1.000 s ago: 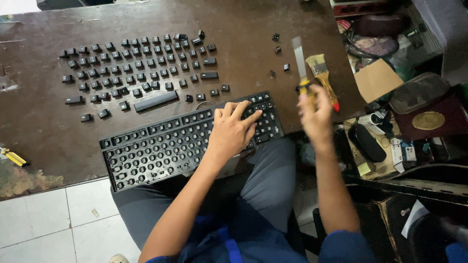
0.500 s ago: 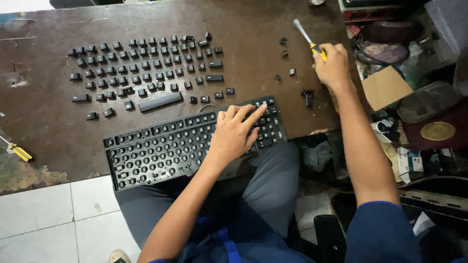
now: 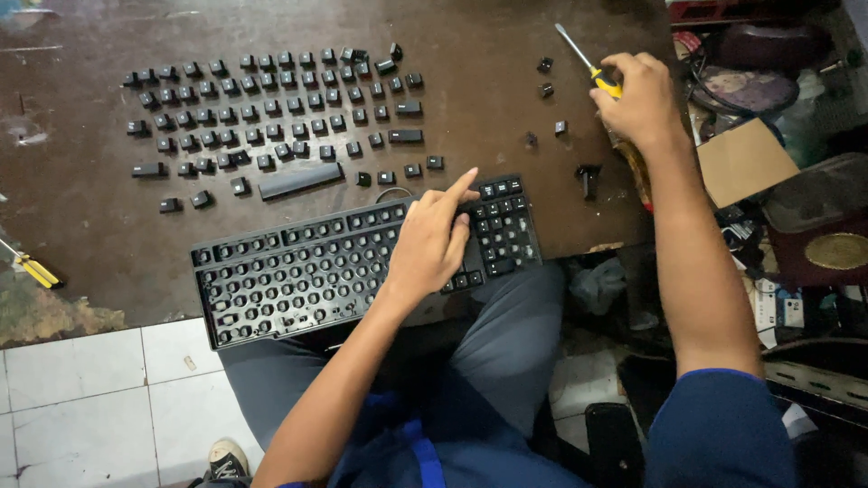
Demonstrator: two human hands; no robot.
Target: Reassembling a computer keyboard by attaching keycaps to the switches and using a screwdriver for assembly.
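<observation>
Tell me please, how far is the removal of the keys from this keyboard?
Mostly done: the keyboard shows bare sockets over its main part, and the removed keycaps lie in rows on the table. In hand: the left hand rests on the keyboard, and the right hand grips a yellow-handled screwdriver. Left: the number-pad keys at the right end.

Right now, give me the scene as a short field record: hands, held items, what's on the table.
left hand: resting on the black keyboard, index finger extended
right hand: gripping a yellow-handled screwdriver, tip pointing up-left
keyboard state: most keys stripped, number pad keys in place; near edge overhangs the lap
removed keycaps: laid in rows on the brown table
loose keycaps: a few near the right hand
second screwdriver: at the left edge
</observation>
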